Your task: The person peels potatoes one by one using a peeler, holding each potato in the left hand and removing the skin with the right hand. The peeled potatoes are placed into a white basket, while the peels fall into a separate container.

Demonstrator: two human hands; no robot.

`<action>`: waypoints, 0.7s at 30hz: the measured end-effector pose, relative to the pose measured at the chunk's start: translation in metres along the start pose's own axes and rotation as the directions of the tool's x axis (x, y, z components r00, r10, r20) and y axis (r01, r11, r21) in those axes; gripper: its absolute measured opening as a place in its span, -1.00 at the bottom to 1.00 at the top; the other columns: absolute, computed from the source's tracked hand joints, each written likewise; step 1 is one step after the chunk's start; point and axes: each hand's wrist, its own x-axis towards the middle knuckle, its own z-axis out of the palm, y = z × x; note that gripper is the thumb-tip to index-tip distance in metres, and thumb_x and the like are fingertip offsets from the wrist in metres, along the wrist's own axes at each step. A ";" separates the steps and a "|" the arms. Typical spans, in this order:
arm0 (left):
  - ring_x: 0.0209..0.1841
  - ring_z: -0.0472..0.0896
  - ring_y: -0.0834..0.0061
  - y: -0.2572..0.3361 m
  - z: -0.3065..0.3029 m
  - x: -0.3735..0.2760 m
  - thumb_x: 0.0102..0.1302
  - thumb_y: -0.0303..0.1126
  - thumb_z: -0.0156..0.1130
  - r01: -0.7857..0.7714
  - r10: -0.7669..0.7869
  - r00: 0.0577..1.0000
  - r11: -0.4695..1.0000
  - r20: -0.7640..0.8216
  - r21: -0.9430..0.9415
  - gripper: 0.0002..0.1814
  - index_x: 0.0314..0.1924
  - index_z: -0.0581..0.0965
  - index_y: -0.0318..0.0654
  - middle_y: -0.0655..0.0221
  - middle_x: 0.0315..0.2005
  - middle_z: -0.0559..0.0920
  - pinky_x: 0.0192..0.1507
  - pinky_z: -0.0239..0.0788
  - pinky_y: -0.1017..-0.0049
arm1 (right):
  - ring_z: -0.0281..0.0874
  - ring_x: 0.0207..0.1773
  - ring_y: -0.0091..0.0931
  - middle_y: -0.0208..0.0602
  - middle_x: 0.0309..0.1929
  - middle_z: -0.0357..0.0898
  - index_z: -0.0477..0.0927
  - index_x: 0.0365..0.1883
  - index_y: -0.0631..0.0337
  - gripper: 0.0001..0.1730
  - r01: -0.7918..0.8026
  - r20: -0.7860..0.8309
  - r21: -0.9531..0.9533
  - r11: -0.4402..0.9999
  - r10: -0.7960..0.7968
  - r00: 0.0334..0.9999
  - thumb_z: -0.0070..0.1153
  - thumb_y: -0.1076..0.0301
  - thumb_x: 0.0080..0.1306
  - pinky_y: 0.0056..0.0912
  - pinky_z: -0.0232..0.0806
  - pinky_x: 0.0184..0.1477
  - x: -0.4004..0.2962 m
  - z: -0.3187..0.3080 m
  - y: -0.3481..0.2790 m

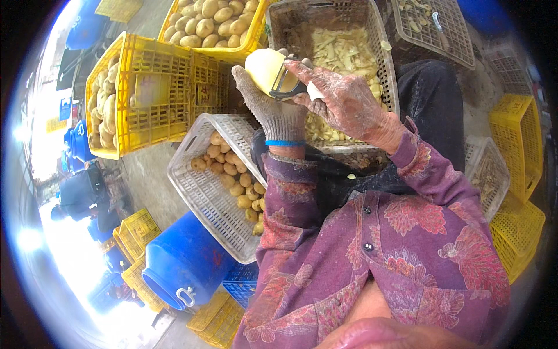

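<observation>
In my left hand (274, 107), covered by a knitted grey glove with a blue cuff edge, rests a pale, peeled potato (265, 70). My bare right hand (344, 98) grips a dark-framed peeler (287, 83), and its blade lies against the potato's side. Part of the peeler's handle is hidden by my fingers. Both hands are above a grey plastic crate (389, 74) holding a heap of potato peelings (344, 52). Against my left forearm stands a whitish crate (192, 174) with several unpeeled potatoes (231, 170) inside.
Yellow crates of potatoes (102, 102) stand to the left and ahead. A blue barrel (187, 257) lies at lower left. At upper right, a knife (438, 22) rests on an upturned crate (457, 39). Stacked yellow crates (516, 144) are on the right. Another person (85, 192) is farther left.
</observation>
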 end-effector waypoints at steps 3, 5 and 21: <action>-0.16 0.56 0.27 -0.006 0.001 0.002 0.23 0.23 0.09 -0.035 0.033 0.998 0.999 -0.062 -0.024 -0.35 -0.02 0.45 -0.24 0.19 -0.20 0.58 -0.10 0.46 0.30 | 0.61 -0.10 -0.18 -0.03 -0.01 0.56 0.33 0.28 0.15 -0.38 -0.057 -0.014 0.074 0.996 0.058 0.998 0.14 0.17 0.29 -0.22 0.49 -0.22 -0.005 0.004 -0.003; -0.17 0.56 0.26 -0.011 -0.001 0.001 0.22 0.25 0.08 -0.108 0.112 0.989 0.993 -0.095 0.054 -0.34 -0.04 0.46 -0.25 0.20 -0.24 0.58 -0.12 0.46 0.31 | 0.60 -0.08 -0.16 -0.01 0.01 0.55 0.33 0.28 0.15 -0.38 -0.131 -0.003 0.112 0.985 0.132 0.991 0.15 0.17 0.29 -0.22 0.49 -0.20 -0.018 0.007 -0.010; -0.14 0.56 0.12 -0.007 -0.003 -0.001 0.22 0.20 -0.03 0.044 -0.038 0.999 0.967 0.030 -0.250 -0.29 -0.03 0.43 -0.40 0.08 -0.19 0.57 -0.02 0.46 0.20 | 0.58 -0.06 -0.10 -0.04 0.04 0.55 0.36 0.25 0.22 -0.44 -0.184 -0.047 0.208 0.961 0.198 0.979 0.13 0.25 0.32 -0.17 0.46 -0.14 -0.020 0.013 -0.014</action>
